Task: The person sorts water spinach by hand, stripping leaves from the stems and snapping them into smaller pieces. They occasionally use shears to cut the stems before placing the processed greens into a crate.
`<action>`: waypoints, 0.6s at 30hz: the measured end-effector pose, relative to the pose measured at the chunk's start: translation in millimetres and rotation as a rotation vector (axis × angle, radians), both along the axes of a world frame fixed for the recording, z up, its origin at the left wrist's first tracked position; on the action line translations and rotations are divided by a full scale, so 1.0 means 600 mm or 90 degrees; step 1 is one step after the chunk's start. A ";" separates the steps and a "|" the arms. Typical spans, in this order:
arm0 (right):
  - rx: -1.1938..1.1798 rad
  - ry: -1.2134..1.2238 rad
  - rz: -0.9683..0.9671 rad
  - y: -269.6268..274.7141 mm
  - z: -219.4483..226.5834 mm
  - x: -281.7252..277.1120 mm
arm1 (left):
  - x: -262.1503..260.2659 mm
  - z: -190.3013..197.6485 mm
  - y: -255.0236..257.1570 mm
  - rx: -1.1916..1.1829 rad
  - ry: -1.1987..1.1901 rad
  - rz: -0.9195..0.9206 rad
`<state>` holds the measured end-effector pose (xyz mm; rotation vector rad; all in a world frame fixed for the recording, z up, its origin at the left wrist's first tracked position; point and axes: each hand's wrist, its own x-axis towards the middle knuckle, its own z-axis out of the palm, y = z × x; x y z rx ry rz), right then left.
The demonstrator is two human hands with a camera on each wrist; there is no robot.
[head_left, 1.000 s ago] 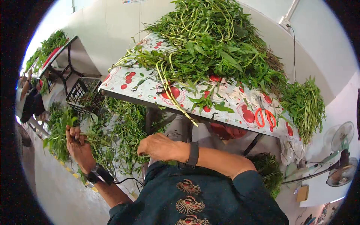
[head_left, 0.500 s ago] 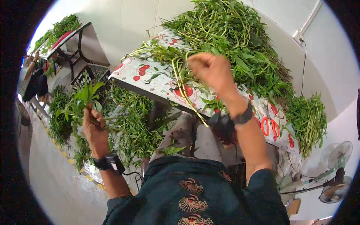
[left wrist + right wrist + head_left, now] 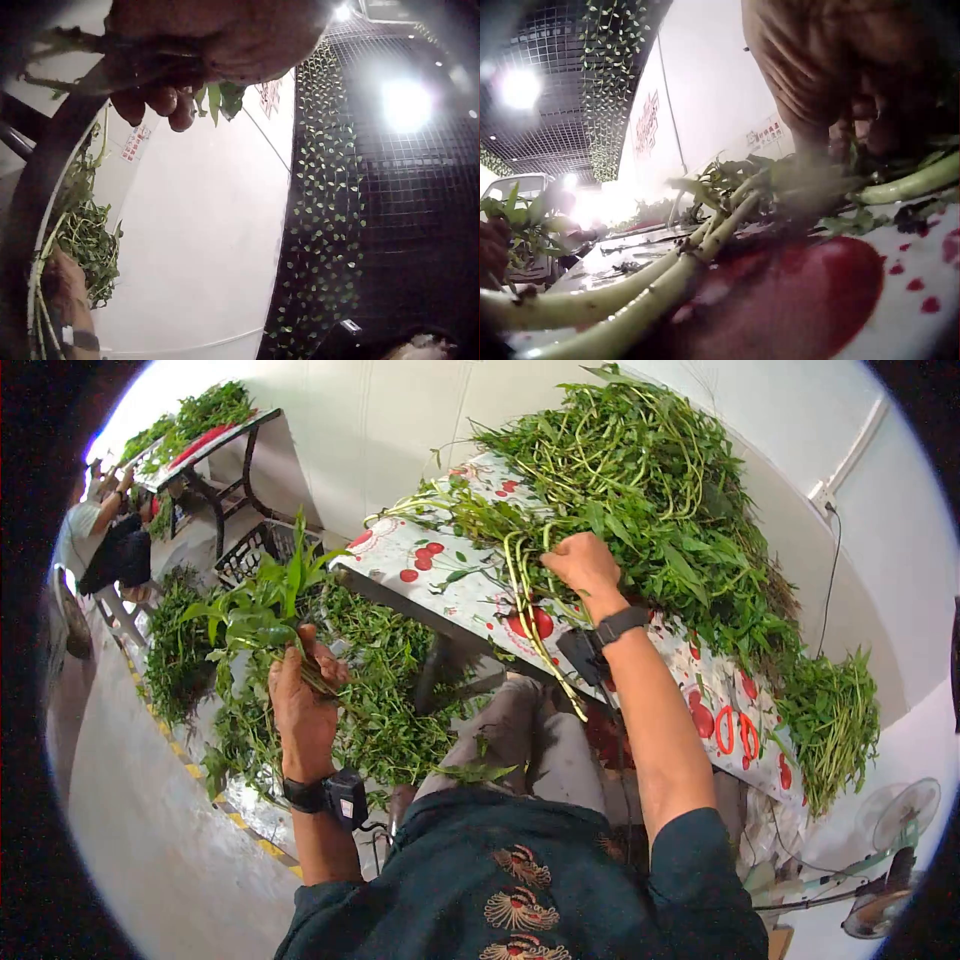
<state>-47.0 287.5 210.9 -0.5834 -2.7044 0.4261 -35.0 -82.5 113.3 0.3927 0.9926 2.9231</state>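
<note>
A bunch of leafy greens (image 3: pixel 262 610) stands up out of the left hand (image 3: pixel 300 705), its long axis running from the cut stems in the fist to the leaf tips pointing up and away from the person; it is held off the near edge of the table (image 3: pixel 440 585), above the loose greens on the floor (image 3: pixel 385 690). The left hand's fingers are curled tight round the stems. The right hand (image 3: pixel 580 565) lies on the table at the foot of the big pile of greens (image 3: pixel 640 490), fingers bent into the long pale stems (image 3: pixel 667 281) there and grasping them. These stems lie roughly across the table, their cut ends hanging over its near edge. The cherry-print tablecloth (image 3: pixel 720 700) shows under them. Red scissors (image 3: pixel 735 730) lie on the cloth to the right, near the same edge.
</note>
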 end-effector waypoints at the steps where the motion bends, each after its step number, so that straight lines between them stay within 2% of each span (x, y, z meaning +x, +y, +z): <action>1: -0.013 0.016 0.009 0.007 0.000 0.002 | 0.000 -0.002 -0.002 0.010 0.004 -0.014; 3: -0.006 0.101 0.123 0.035 0.011 0.015 | -0.002 0.001 -0.005 0.010 -0.012 -0.006; 5: -0.351 0.166 0.185 0.071 0.020 0.031 | -0.001 0.000 -0.003 0.006 -0.047 0.000; 7: -0.447 0.138 0.132 0.061 0.097 0.094 | 0.001 0.001 0.000 0.000 -0.063 0.003; 9: -0.547 0.250 0.191 0.063 0.142 0.138 | 0.001 0.003 0.005 -0.009 -0.073 0.005; 11: -0.603 0.399 0.248 0.082 0.172 0.159 | 0.006 0.002 0.009 -0.029 -0.032 0.011; 12: -0.613 0.449 0.271 0.095 0.184 0.170 | 0.011 0.011 0.019 -0.041 -0.057 0.035; 13: -0.612 0.453 0.267 0.100 0.182 0.178 | 0.013 0.013 0.021 -0.042 -0.056 0.030; 15: -0.668 0.545 0.342 0.112 0.169 0.189 | 0.018 0.015 0.026 -0.021 -0.055 0.029; 18: -0.634 0.613 0.348 0.142 0.184 0.223 | 0.009 0.008 0.018 -0.007 -0.044 -0.003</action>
